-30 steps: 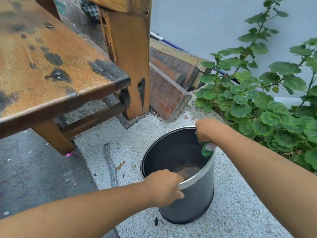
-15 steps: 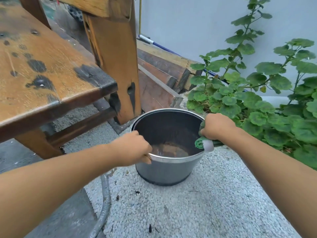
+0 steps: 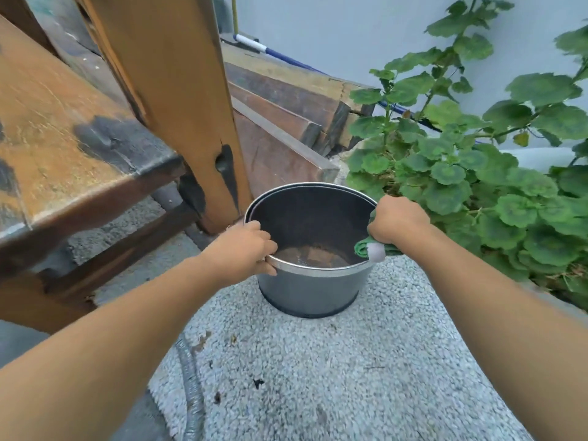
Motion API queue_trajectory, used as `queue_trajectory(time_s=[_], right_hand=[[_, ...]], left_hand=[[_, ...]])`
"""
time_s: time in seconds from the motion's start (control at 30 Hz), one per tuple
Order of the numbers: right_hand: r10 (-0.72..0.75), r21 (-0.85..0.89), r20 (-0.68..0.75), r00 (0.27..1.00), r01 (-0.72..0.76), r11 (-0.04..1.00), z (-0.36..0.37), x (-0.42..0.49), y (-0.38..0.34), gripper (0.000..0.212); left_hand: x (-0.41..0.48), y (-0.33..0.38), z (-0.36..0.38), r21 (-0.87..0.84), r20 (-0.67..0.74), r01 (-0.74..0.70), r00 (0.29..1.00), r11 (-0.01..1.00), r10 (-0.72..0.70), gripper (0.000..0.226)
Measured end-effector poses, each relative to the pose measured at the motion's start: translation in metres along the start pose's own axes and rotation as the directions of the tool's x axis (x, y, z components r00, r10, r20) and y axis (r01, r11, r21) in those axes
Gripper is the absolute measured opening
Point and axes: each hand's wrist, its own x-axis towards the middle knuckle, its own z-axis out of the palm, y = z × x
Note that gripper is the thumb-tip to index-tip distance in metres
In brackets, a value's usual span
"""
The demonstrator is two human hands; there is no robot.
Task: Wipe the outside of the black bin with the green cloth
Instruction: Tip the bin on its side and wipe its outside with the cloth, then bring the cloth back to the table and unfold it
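Black bin [image 3: 310,288] stands upright on the pale pebbled ground [image 3: 350,377], just in front of the wooden post [image 3: 178,100] of the bench [image 3: 63,148], with the leafy plant [image 3: 471,173] to its right. Same spot as half a second ago; one second ago it sat nearer the camera, lower right in view, so either bin or head has shifted since then.

Left hand [image 3: 243,249] is closed over the silver rim [image 3: 318,271] at the bin's near-left edge, fingers curled inside, thumb on the outside. A second ago it gripped the near rim; grip has moved round to the left.

Right hand [image 3: 396,222] is fisted around the green cloth [image 3: 362,246], pressed at the right rim. Cloth bunches out below the fist, with a white patch at its end. Cloth touches the rim's top edge; whether it reaches the outer wall cannot be told. Position matches the frame half a second ago.

Brown residue [image 3: 315,254] shows on the bin floor. Grey hose [image 3: 191,386] lies on the ground near-left, apart from the bin.
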Motion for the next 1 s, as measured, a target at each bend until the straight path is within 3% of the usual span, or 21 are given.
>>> queue_trajectory(time_s=[0.1,0.3,0.33,0.4,0.47,0.53,0.57,0.63,0.67,0.7,0.77,0.87,1.0], right_hand=[[0.012,0.008,-0.012,1.000,-0.012,1.000,0.007,0.005,0.003,0.025],[-0.036,0.075,0.057,0.998,0.032,0.997,-0.032,-0.028,0.002,0.031],[-0.044,0.105,0.036,0.998,0.039,0.994,-0.039,-0.037,0.004,0.029],[-0.078,0.220,0.011,0.997,0.074,0.973,-0.060,-0.061,0.006,0.027],[-0.145,0.442,0.060,0.988,0.104,0.891,-0.092,-0.087,0.003,0.027],[-0.195,0.659,0.124,0.973,0.066,0.749,-0.131,-0.119,-0.005,0.020],[-0.213,0.732,0.139,0.967,0.045,0.680,-0.152,-0.134,-0.009,0.018],[-0.232,0.814,0.188,0.954,-0.019,0.580,-0.201,-0.163,-0.015,0.018],[-0.243,0.844,0.212,0.947,-0.052,0.534,-0.227,-0.178,-0.017,0.017],[-0.264,0.867,0.232,0.936,-0.076,0.493,-0.254,-0.192,-0.019,0.017],[-0.303,0.895,0.288,0.908,-0.143,0.423,-0.310,-0.221,-0.022,0.023],[-0.381,0.915,0.372,0.847,-0.264,0.306,-0.388,-0.263,-0.028,0.041],[-0.495,0.897,0.439,0.750,-0.395,0.198,-0.479,-0.319,-0.047,0.037]], left_hand=[[0.005,-0.002,0.011,-0.044,-0.076,-0.028,0.997,0.999,0.024,0.038],[0.001,0.020,-0.031,0.007,0.283,0.202,0.939,0.979,-0.195,0.056],[-0.002,0.025,-0.039,-0.041,0.305,0.228,0.930,0.973,-0.205,0.062],[-0.013,0.040,-0.069,-0.322,0.303,0.323,0.926,0.890,-0.227,0.069],[-0.025,0.057,-0.114,-0.671,0.300,0.405,0.914,0.622,-0.272,0.066],[-0.041,0.077,-0.165,-0.867,0.358,0.445,0.869,0.222,-0.341,0.057],[-0.048,0.084,-0.191,-0.901,0.406,0.434,0.844,0.003,-0.350,0.053],[-0.067,0.091,-0.249,-0.810,0.518,0.360,0.809,-0.462,-0.277,0.052],[-0.080,0.093,-0.279,-0.731,0.535,0.307,0.813,-0.610,-0.232,0.051],[-0.094,0.092,-0.308,-0.690,0.522,0.261,0.826,-0.676,-0.214,0.048],[-0.125,0.090,-0.366,-0.715,0.510,0.239,0.821,-0.657,-0.256,0.038],[-0.176,0.086,-0.442,-0.790,0.524,0.264,0.760,-0.553,-0.385,0.030],[-0.253,0.079,-0.541,-0.887,0.431,0.223,0.713,-0.404,-0.553,0.014]])
